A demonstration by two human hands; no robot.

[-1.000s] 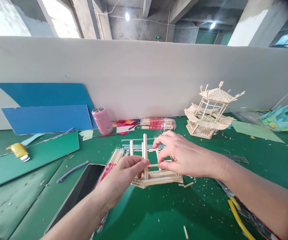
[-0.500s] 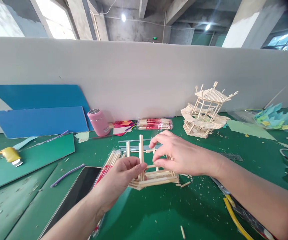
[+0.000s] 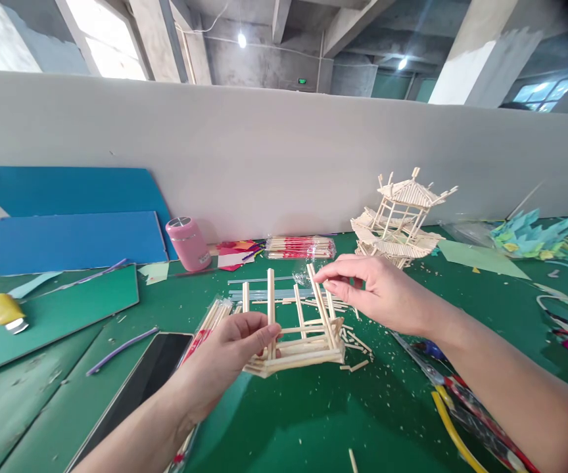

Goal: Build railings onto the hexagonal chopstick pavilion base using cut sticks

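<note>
A small frame of pale wooden sticks (image 3: 298, 360) with upright posts stands in front of me, its base low over the green table. My left hand (image 3: 247, 338) is closed on its near left post (image 3: 271, 295), thumb and fingers pinching low down. My right hand (image 3: 370, 289) is at the near right post (image 3: 319, 305), thumb and forefinger closed about its upper part. That post leans to the left, while the left one is close to upright. Thin sticks link the posts near the base. Some of the left fingertips are hidden behind the frame.
A finished stick pavilion (image 3: 397, 226) stands at the back right. Near it are stick offcuts (image 3: 357, 341) and pliers (image 3: 422, 361). At left lie a phone (image 3: 141, 387), a packet of sticks (image 3: 210, 322) and a yellow cutter (image 3: 0, 310). A pink cup (image 3: 189, 244) stands behind.
My right hand has shifted from inside the frame to the top of the near right post, its fingers drawing together. The left hand keeps its hold; the view has turned slightly right.
</note>
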